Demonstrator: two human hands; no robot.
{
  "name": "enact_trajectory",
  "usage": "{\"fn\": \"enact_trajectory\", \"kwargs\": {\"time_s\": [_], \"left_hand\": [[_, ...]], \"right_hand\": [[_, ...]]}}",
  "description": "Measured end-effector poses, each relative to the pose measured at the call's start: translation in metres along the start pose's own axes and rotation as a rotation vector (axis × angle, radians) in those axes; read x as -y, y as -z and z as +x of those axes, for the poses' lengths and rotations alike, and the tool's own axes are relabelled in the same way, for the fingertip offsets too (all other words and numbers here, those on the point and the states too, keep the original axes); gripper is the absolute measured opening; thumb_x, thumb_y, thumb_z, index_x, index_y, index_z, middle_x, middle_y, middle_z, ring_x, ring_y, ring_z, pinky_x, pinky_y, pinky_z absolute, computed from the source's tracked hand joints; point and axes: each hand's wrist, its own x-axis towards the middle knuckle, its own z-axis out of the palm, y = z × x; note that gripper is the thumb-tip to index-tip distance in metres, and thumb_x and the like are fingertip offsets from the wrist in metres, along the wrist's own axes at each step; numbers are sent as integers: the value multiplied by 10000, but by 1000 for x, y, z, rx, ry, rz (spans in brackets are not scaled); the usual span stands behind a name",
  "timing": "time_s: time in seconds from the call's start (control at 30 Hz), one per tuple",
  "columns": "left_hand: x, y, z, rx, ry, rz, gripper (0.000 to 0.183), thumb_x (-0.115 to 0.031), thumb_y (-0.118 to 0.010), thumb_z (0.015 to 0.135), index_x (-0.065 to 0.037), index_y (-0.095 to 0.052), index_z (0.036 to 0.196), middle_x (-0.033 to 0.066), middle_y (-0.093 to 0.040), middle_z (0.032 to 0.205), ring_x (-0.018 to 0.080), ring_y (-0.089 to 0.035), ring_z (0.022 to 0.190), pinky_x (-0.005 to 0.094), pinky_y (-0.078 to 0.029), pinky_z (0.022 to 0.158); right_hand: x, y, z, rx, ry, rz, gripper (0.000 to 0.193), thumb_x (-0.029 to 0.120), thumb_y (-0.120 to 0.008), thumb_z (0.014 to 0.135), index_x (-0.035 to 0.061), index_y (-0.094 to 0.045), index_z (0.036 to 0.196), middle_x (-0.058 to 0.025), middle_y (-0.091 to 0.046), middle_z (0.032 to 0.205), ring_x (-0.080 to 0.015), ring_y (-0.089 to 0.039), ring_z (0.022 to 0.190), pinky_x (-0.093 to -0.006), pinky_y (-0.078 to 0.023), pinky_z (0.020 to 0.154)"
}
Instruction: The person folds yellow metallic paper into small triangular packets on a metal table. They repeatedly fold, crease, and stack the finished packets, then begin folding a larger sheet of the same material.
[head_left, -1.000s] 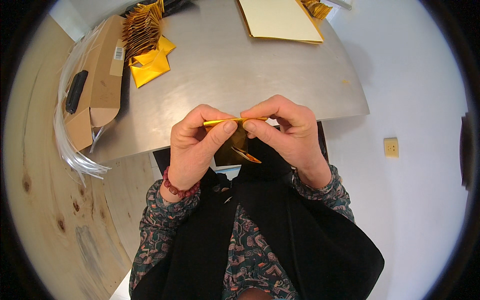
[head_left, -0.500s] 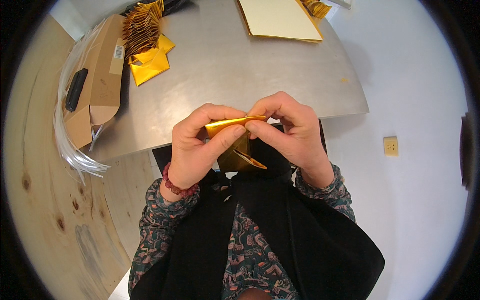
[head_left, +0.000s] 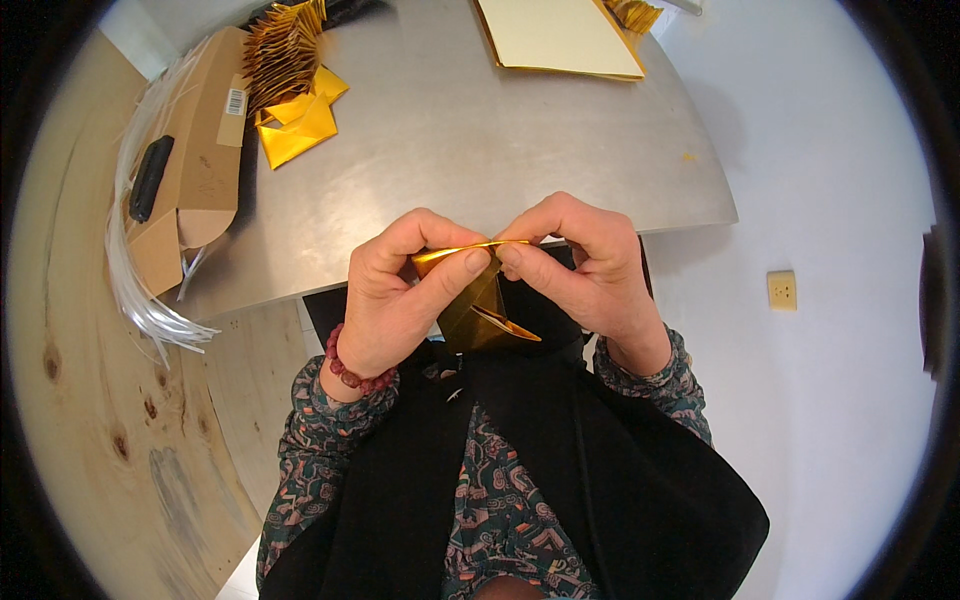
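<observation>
Between my two hands, just in front of the table's near edge, hangs a sheet of shiny gold paper (head_left: pixel 468 325) with folds in it. My left hand (head_left: pixel 405 285) pinches its upper edge between thumb and forefinger. Right beside it, the thumb and forefinger of my right hand (head_left: pixel 582 265) are closed on the same edge, the two thumbs a short way apart. Lower down, a folded flap of the paper juts out to the right. Part of the sheet is hidden behind my left thumb.
On the metal table (head_left: pixel 440 130), folded gold paper pieces (head_left: pixel 303 130) lie at the left by a tight row of folded gold pieces (head_left: pixel 283 55). Beside them stands a cardboard box (head_left: pixel 205 140) with clear plastic strips (head_left: pixel 150 305). A stack of cream-backed sheets (head_left: pixel 560 35) lies far right.
My right hand has shifted slightly down, and its fingers have moved a little along the paper's top edge. The upper gold fold looks narrower, and the lower flap has swung slightly right.
</observation>
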Motion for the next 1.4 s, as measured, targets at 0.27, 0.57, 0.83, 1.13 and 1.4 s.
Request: {"fn": "enact_trajectory", "kwargs": {"time_s": [0.27,0.57,0.83,1.13,1.4], "left_hand": [[1,2,-1,46,48,-21,121,-73,-749,1050,-15,-722,1152,17,-752,1047,56,-677,968,217,-541,858],[2,1,1,45,70,52,100,-85,-747,1054,-19,-697,1111,-19,-711,981,31,-624,889,203,-505,796],[5,2,-1,43,119,-94,77,-95,-723,1073,-28,-689,1087,-38,-698,973,19,-599,877,198,-486,800],[10,20,-7,67,166,18,121,-149,-740,1070,-29,-720,1074,-32,-710,939,38,-626,883,218,-515,814],[0,32,-1,69,25,209,233,-24,-790,976,-45,-750,1205,51,-685,1239,88,-660,909,228,-535,805]], "right_hand": [[0,3,2,61,-56,55,110,89,-740,1016,-1,-703,965,-35,-672,807,-78,-606,750,-258,-512,686],[-9,1,1,124,-129,159,176,126,-672,1070,-9,-663,958,8,-589,784,-57,-498,732,-252,-433,646],[-17,-10,0,54,-9,94,173,113,-672,1059,5,-640,929,14,-568,770,-52,-496,727,-252,-419,632],[-24,-7,0,51,-31,177,154,88,-669,1044,16,-633,912,8,-582,793,-56,-490,722,-260,-407,625],[-15,11,6,64,57,-25,59,63,-704,1030,7,-712,1045,-34,-640,850,-101,-582,755,-267,-471,680]]}}
